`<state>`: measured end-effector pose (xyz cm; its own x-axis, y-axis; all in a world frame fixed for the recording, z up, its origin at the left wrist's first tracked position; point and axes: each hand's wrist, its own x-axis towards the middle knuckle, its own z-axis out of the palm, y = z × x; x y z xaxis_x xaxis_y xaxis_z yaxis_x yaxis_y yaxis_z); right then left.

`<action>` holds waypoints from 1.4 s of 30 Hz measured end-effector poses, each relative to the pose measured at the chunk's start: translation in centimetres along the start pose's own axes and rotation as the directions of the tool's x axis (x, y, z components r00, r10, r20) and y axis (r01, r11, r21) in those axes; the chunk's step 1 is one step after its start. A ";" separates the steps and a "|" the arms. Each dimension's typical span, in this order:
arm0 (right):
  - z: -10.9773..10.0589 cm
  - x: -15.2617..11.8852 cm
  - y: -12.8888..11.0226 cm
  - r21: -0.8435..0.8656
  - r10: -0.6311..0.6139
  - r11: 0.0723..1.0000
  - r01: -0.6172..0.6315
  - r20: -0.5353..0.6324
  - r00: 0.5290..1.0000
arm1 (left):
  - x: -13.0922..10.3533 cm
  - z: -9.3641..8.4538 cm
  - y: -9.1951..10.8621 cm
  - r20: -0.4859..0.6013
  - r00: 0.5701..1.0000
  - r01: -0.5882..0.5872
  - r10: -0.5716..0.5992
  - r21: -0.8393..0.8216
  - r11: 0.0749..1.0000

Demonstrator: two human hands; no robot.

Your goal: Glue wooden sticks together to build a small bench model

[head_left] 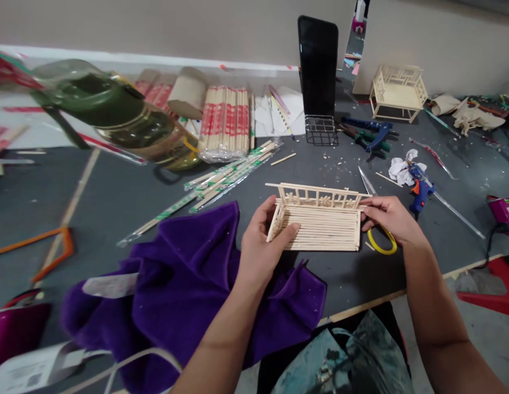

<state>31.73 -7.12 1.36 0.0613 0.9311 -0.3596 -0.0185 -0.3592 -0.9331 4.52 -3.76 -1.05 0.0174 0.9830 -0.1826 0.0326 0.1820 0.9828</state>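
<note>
Stick model (344, 227): over the grey table (340, 273); contact unclear;
Left hand (264, 235): grips its left end;
Right hand (387, 216): pinches the railing (320, 189) at its right end; squeezing too hard could snap thin sticks;
Scissors (385, 251): just beside the right hand; a sideways shift could snag them

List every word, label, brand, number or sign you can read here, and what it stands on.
No text reads clearly enough to quote.
Red-printed wrapped wooden sticks: too blurred.
Green-printed clear wrappers: too small.
Whitish label on purple cloth: blurred.
White plastic adapter, small print: unreadable.
Magenta box, pale marks: unreadable.
</note>
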 end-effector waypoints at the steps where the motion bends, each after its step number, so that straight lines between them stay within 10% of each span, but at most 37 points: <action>1: -0.1 0.0 -0.1 0.009 0.013 1.000 -0.014 0.010 1.000 | 0.0 0.0 0.0 0.000 1.000 0.001 -0.001 0.002 1.000; 42: -0.3 0.6 0.0 0.044 -0.022 0.999 0.021 0.007 1.000 | 1.2 0.3 -1.7 0.025 0.996 -0.088 0.088 -0.026 0.996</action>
<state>32.04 -6.63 1.15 0.0543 0.9391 -0.3393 -0.0607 -0.3361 -0.9399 4.80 -2.92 -2.94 0.0456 0.9943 -0.0959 0.0054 0.0958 0.9954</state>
